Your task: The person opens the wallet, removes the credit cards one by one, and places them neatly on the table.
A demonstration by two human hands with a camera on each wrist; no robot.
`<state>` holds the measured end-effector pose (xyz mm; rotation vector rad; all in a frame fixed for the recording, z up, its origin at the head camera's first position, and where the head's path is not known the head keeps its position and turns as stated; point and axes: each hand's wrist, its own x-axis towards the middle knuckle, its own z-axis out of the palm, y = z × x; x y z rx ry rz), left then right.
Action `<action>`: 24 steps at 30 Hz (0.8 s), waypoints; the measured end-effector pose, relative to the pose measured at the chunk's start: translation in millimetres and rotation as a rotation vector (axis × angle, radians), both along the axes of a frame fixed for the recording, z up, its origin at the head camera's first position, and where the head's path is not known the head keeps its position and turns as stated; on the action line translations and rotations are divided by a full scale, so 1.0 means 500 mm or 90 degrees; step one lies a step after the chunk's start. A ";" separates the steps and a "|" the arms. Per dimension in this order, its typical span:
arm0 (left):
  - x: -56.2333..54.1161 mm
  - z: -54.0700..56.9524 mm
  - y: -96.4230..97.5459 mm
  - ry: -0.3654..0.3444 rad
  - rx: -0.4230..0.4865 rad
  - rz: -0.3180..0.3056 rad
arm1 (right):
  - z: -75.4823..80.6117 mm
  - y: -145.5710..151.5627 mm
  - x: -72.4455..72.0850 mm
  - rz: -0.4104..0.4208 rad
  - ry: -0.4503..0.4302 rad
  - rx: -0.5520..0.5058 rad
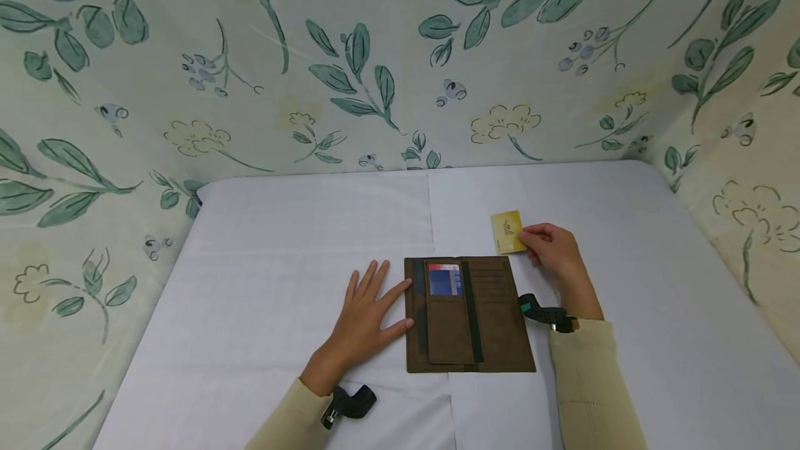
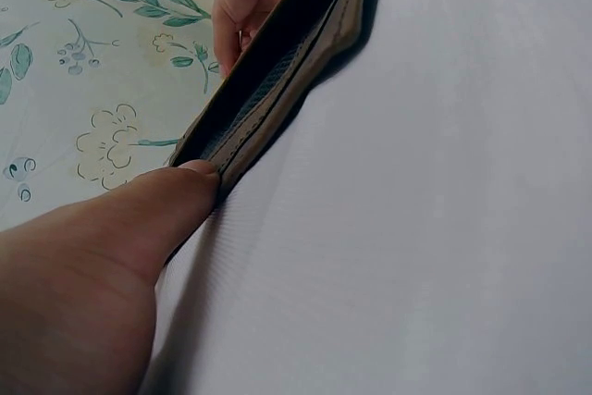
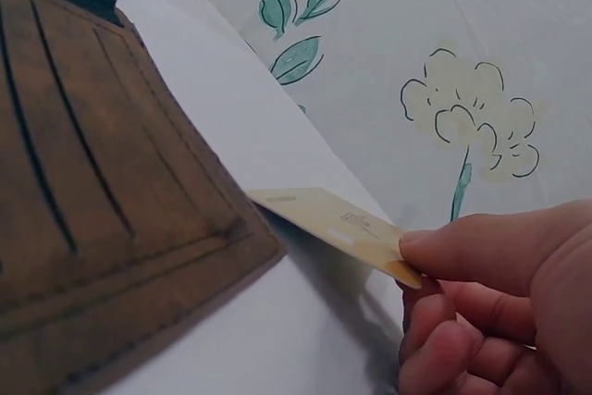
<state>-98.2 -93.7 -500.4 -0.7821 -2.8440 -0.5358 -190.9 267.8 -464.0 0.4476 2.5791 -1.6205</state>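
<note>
A brown wallet [image 1: 446, 332] lies opened flat on the white table, with card slots on its right side. In its middle flap sits a blue and red card [image 1: 445, 280]. My left hand [image 1: 365, 325] is spread on the cloth, its thumb and forefinger touching the wallet's left edge; the left wrist view shows the thumb on that edge. Just beyond the wallet's upper right corner, my right hand [image 1: 555, 255] pinches a yellow card [image 1: 507, 232] between thumb and fingers. In the right wrist view the yellow card [image 3: 338, 227] is tilted, close to the wallet's corner [image 3: 250, 247].
A white cloth [image 1: 281, 242] covers the table, with a fold line running down its middle. Floral fabric [image 1: 387, 117] hangs behind the table and at both sides. A dark wrist camera [image 1: 353, 403] is strapped to the left wrist, another [image 1: 544, 311] to the right.
</note>
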 end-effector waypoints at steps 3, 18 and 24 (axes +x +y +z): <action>0.000 0.001 0.000 0.000 -0.004 0.001 | 0.001 -0.001 0.000 0.000 0.000 0.001; -0.001 0.000 0.000 -0.005 -0.002 0.001 | -0.002 -0.004 0.001 -0.014 -0.008 0.024; -0.001 0.001 0.001 -0.003 -0.002 0.002 | -0.006 -0.005 -0.001 -0.020 -0.010 0.023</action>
